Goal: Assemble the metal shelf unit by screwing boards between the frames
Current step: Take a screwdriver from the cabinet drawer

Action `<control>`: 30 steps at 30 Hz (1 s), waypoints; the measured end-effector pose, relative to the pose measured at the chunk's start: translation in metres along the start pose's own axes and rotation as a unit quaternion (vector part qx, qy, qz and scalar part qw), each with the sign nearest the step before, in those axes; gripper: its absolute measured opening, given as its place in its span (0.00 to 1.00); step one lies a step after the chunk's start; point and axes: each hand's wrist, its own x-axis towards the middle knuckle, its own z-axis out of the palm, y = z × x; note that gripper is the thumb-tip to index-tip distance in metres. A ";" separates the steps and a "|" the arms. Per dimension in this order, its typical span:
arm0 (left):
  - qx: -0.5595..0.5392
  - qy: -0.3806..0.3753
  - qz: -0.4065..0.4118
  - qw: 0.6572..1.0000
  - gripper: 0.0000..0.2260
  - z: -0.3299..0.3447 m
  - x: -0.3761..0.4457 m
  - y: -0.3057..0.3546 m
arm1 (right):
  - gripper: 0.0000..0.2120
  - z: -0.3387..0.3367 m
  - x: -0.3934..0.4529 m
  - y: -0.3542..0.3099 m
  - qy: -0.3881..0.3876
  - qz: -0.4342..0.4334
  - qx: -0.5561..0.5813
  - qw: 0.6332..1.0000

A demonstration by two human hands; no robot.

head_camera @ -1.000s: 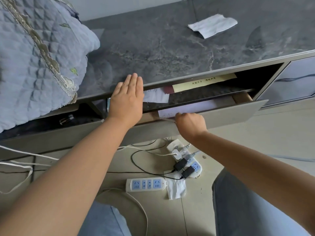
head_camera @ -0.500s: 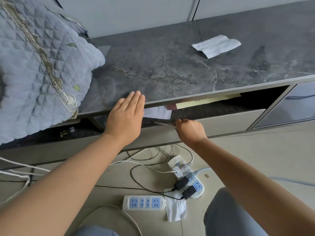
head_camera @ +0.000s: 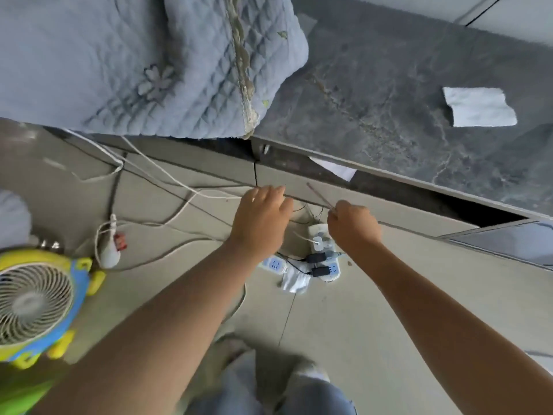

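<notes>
Right hand has its fingers pinched round a thin metal rod, looks like a key or driver but too blurry to tell, tip poking up toward the drawer. Probably grabbed for the screws. Left hand hangs just beside it, fingers loosely curled, gripping nothing. Below them, power strips and cables on the floor, a fan off left, quilt on the countertop. No shelf frames or boards in sight, so assembly isn't underway here.

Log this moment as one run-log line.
left hand: open, at drawer front | right hand: pinching thin rod | drawer: nearly closed | shelf parts: not visible
</notes>
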 end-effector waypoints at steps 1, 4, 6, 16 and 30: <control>-0.007 -0.025 -0.031 0.999 0.14 -0.005 -0.019 0.001 | 0.09 -0.003 -0.011 -0.008 -0.018 -0.006 -0.011 1.000; -0.020 -0.081 -0.127 0.988 0.14 -0.029 -0.080 0.011 | 0.12 -0.006 -0.052 -0.035 -0.069 -0.050 -0.062 0.994; -0.024 -0.102 -0.194 0.975 0.14 -0.046 -0.123 0.025 | 0.14 -0.005 -0.084 -0.053 -0.101 -0.096 -0.122 0.983; -0.049 -0.143 -0.503 0.851 0.07 -0.108 -0.334 0.126 | 0.12 0.046 -0.269 -0.119 -0.169 -0.362 -0.236 0.886; -0.173 -0.156 -0.774 0.588 0.16 -0.132 -0.659 0.339 | 0.11 0.206 -0.606 -0.086 -0.220 -0.591 -0.364 0.685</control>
